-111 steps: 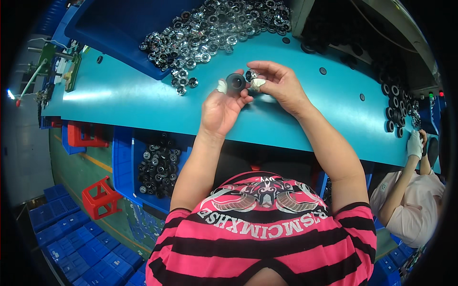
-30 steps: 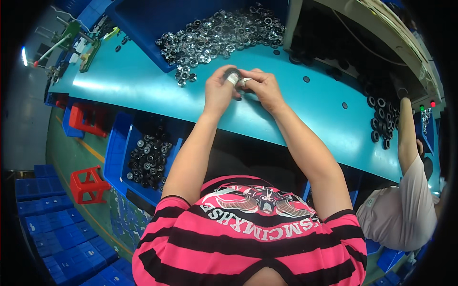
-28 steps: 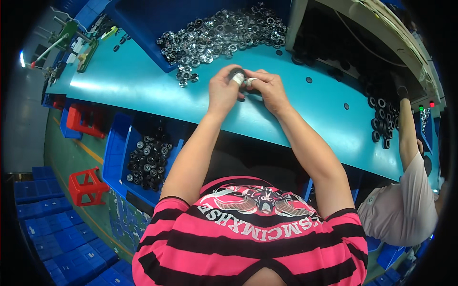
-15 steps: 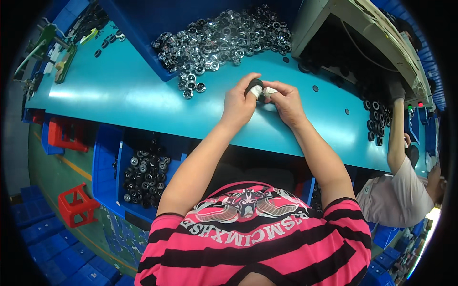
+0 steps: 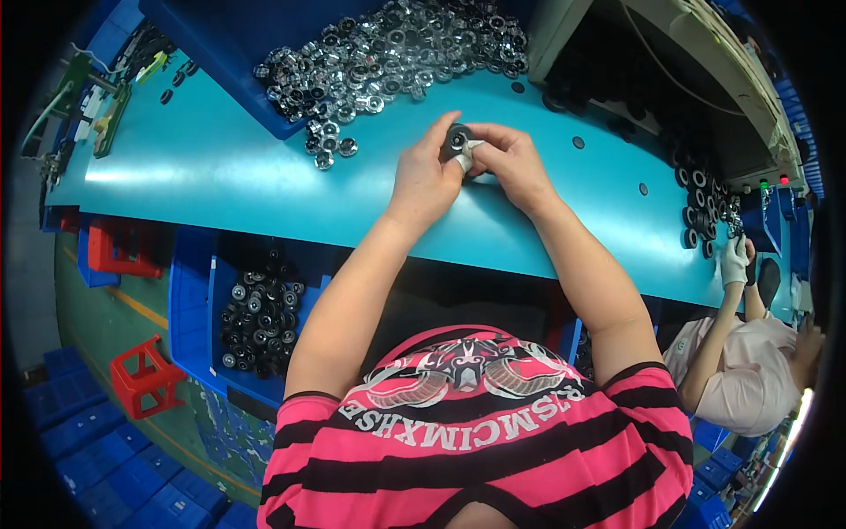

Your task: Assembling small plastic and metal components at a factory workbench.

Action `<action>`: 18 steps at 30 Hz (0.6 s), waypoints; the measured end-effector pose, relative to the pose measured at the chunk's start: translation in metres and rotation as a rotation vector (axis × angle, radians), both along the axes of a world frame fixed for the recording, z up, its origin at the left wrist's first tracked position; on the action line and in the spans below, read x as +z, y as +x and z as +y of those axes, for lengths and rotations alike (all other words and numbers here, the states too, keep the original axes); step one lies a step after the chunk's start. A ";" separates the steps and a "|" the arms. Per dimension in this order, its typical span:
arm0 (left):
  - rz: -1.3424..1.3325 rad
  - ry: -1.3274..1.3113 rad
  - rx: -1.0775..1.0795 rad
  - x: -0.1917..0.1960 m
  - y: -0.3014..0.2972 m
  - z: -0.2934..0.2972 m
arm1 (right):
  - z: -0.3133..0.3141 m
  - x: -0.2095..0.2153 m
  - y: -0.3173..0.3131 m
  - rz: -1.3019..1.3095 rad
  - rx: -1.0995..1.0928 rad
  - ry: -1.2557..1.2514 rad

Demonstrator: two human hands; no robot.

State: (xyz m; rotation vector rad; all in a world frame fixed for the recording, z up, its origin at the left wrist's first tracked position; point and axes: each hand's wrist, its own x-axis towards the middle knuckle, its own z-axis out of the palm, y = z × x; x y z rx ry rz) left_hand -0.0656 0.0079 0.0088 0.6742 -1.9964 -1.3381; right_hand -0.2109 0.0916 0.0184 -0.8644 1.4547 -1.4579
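In front of me, above the turquoise bench [image 5: 264, 194], both my hands are closed around one small black wheel [image 5: 457, 137]. My left hand [image 5: 423, 182] grips it from the left, fingers behind and thumb at its lower edge. From the right, my right hand [image 5: 518, 167] presses on the same wheel with thumb and fingers. White wraps cover the thumb tips. The wheel's round face with its pale centre shows, while its right and lower sides are hidden by the fingers. Beyond my hands, a heap of shiny clear-and-black hubs [image 5: 388, 57] spills onto the bench.
The hubs come from a tipped blue bin [image 5: 231, 84]. An open-fronted machine housing [image 5: 546, 44] stands far right, near loose black discs [image 5: 578, 142] and black wheels [image 5: 699, 203]. A co-worker's gloved hand [image 5: 733, 263] works beyond. Below left are a blue crate [image 5: 196, 309] and red stool [image 5: 145, 379].
My hands have shifted slightly left and turned the wheel so its face shows. The co-worker's arm has drawn back from the housing to the bench's right end.
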 end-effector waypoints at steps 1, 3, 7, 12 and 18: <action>-0.017 -0.012 0.008 0.001 0.000 0.000 | 0.000 0.002 0.001 0.002 0.003 -0.004; -0.031 -0.044 0.023 0.000 -0.002 0.002 | 0.002 0.005 0.001 0.019 0.001 -0.011; -0.074 -0.055 0.011 0.002 -0.002 0.004 | 0.003 0.001 -0.002 0.091 -0.027 0.027; -0.008 0.020 -0.034 -0.005 -0.004 0.003 | 0.005 0.003 -0.001 0.111 -0.048 0.017; 0.012 0.023 -0.065 0.001 -0.005 0.007 | 0.005 0.002 -0.002 0.012 -0.042 0.030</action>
